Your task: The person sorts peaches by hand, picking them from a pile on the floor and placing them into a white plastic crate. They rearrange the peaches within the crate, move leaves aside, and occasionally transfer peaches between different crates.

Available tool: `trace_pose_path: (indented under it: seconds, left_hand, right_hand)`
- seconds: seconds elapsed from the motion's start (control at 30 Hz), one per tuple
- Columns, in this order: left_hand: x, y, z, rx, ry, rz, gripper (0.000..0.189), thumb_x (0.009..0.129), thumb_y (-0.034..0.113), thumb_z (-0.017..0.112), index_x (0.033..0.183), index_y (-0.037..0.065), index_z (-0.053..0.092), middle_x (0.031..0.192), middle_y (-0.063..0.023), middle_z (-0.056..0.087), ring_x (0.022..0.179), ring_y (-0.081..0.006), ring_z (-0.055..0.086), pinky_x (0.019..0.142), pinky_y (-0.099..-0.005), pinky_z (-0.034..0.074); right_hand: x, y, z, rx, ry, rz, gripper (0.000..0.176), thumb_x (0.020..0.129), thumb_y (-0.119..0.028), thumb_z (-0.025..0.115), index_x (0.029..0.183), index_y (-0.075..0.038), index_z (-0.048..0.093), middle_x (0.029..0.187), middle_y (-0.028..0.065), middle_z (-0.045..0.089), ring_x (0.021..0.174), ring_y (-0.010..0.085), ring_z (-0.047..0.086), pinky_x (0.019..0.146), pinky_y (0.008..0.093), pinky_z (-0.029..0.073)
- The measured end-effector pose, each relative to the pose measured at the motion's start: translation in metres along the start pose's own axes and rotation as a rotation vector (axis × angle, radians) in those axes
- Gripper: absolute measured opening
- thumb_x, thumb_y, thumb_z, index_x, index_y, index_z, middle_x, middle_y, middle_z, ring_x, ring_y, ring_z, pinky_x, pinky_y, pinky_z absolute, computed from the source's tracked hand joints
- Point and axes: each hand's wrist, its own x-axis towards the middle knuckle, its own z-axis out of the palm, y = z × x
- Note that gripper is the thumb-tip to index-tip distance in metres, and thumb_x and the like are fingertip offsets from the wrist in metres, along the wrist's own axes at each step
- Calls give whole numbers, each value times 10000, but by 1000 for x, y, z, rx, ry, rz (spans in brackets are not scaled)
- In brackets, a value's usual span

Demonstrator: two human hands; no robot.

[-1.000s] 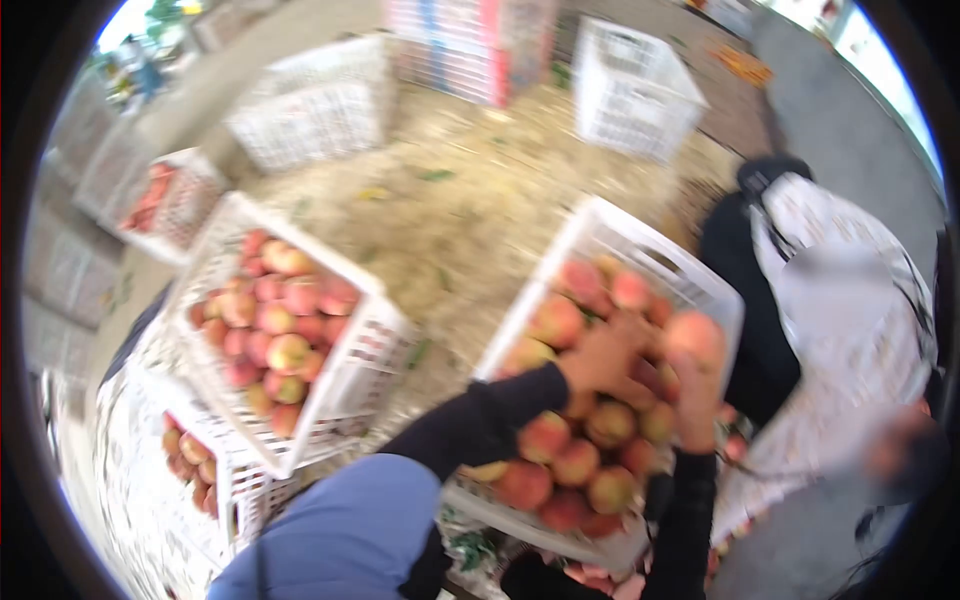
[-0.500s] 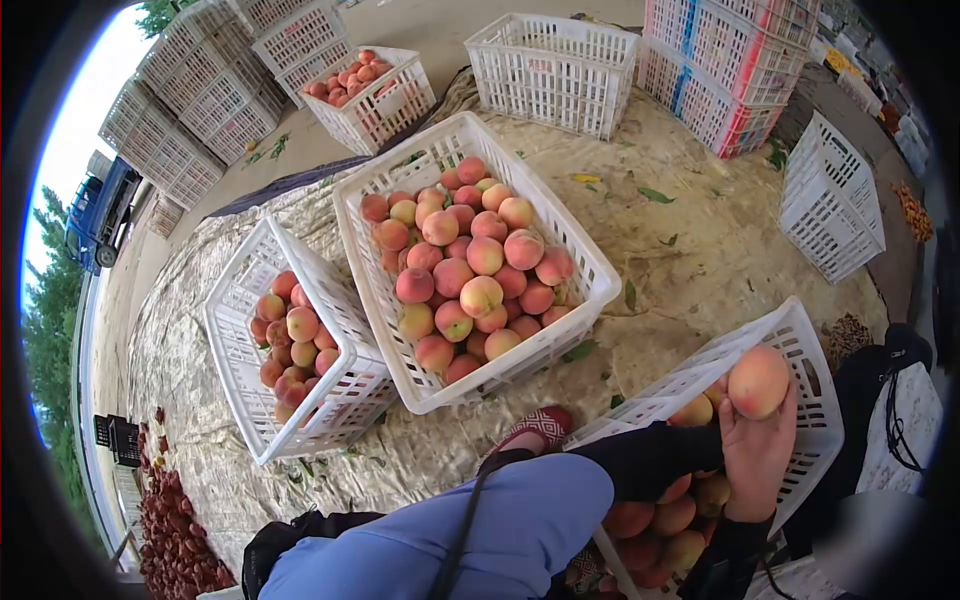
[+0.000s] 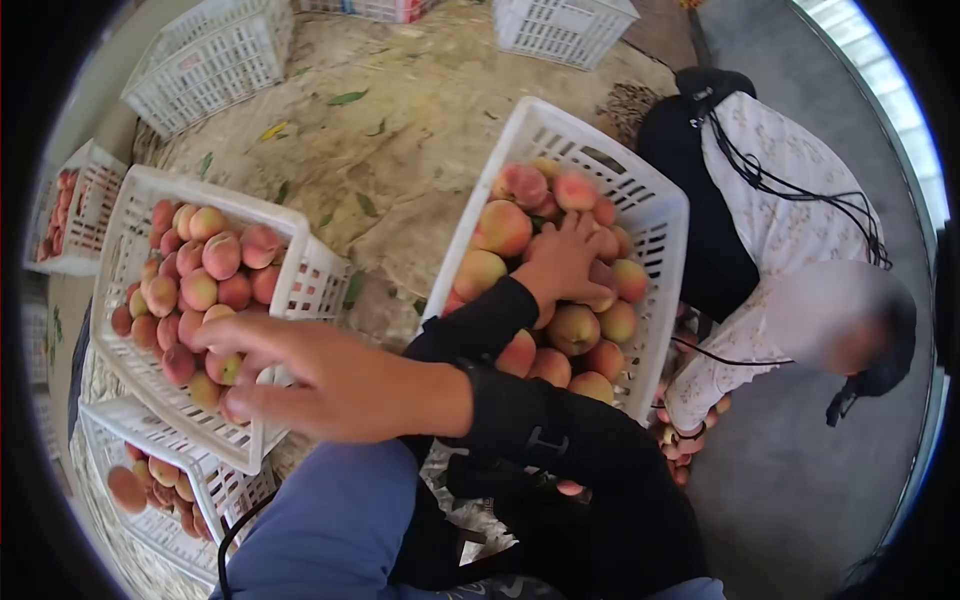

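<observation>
My left hand (image 3: 565, 262) is down in the heap of peaches (image 3: 502, 228), palm flat, fingers draped over a dusky one. I can't tell whether they are clenched on it or just resting. The fruit is round and matte, yellow blushing to red, piled in the white plastic lattice crate (image 3: 662, 235) just right of centre, at about 2 o'clock. My right hand (image 3: 330, 385) crosses out toward 8 o'clock in a black sleeve. Its fingers are spread wide and empty, hovering over the near rim of the second crate (image 3: 318, 285), which has the same white slotted walls. That one's pinker peaches (image 3: 200, 290) lie loose inside it at 9 o'clock. At 7 o'clock a third crate (image 3: 232, 500) is part full. At 3 o'clock a co-worker in a white patterned top (image 3: 775, 200) crouches beside my crate. The ground sheet (image 3: 400, 130) is tan, wrinkled and scattered with leaves, with two empty crates (image 3: 215, 55) at 11 and 12.
</observation>
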Motion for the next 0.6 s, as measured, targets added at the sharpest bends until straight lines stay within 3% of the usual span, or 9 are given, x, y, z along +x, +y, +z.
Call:
trace_pose_path:
  seconds: [0.03, 0.13, 0.17, 0.2, 0.27, 0.3, 0.37, 0.53, 0.6]
  left_hand:
    - [1, 0, 1, 33, -5, 2, 906, 653, 584, 754, 1373, 96, 500, 1483, -205, 384, 1400, -365, 332, 932, -584, 432]
    - [-2, -7, 18, 88, 67, 34, 890, 673, 580, 753, 1371, 91, 497, 1490, -203, 377, 1402, -354, 333, 935, -567, 441]
    - [-1, -8, 20, 120, 146, 41, 877, 684, 579, 752, 1368, 90, 501, 1493, -200, 376, 1403, -350, 334, 934, -555, 447]
    - [3, -6, 16, 114, 148, 50, 877, 684, 579, 752, 1368, 90, 501, 1493, -200, 376, 1403, -350, 334, 934, -555, 447]
    - [9, 1, -8, 141, -90, -26, 866, 698, 581, 748, 1369, 89, 505, 1504, -193, 368, 1411, -344, 327, 941, -542, 449]
    - [8, -3, 2, 165, 43, 3, 843, 687, 577, 753, 1343, 95, 533, 1490, -182, 386, 1410, -333, 331, 915, -519, 458]
    - [14, -6, 1, 161, 1, 0, 854, 696, 604, 726, 1346, 82, 540, 1493, -191, 384, 1414, -347, 321, 924, -521, 458]
    - [26, -9, -9, 202, -141, -32, 801, 702, 568, 736, 1318, 86, 561, 1469, -178, 414, 1384, -349, 357, 918, -506, 462]
    - [27, -8, -9, 210, -123, -39, 791, 665, 523, 770, 1304, 101, 571, 1457, -179, 424, 1366, -348, 381, 899, -490, 464]
  right_hand:
    - [-23, 2, -24, -319, 130, 20, 468, 956, -187, 584, 1379, -26, 464, 1219, 129, 605, 1045, 191, 633, 877, 332, 496]
    - [-110, 9, -95, -659, 545, 82, 399, 927, -124, 596, 1314, -45, 544, 1138, 104, 627, 948, 173, 617, 844, 300, 482]
    - [-146, 9, -132, -1248, 614, 146, 409, 928, -104, 604, 1328, -45, 539, 1123, 94, 625, 1007, 159, 606, 872, 292, 482]
    - [-168, 12, -150, -646, 883, 201, 393, 893, -120, 627, 1278, -65, 564, 1004, 124, 641, 942, 195, 617, 833, 307, 502]
    - [-208, 4, -206, -658, 1039, 255, 426, 890, -130, 639, 1302, -66, 547, 1048, 118, 642, 977, 156, 609, 820, 276, 503]
    - [-213, 7, -233, -656, 1043, 256, 426, 890, -130, 639, 1302, -66, 547, 1048, 118, 642, 977, 156, 609, 820, 276, 503]
    - [-210, 9, -292, -813, 993, 155, 487, 866, -182, 673, 1318, -68, 534, 1124, 161, 634, 1033, 212, 622, 856, 332, 510]
    - [-159, 60, -363, -1253, 701, 469, 701, 725, -368, 779, 1319, -83, 541, 1222, 232, 597, 1131, 382, 592, 956, 450, 473]
    - [-157, 56, -369, -1199, 685, 550, 704, 709, -380, 787, 1300, -83, 548, 1220, 229, 597, 1121, 381, 595, 948, 447, 476]
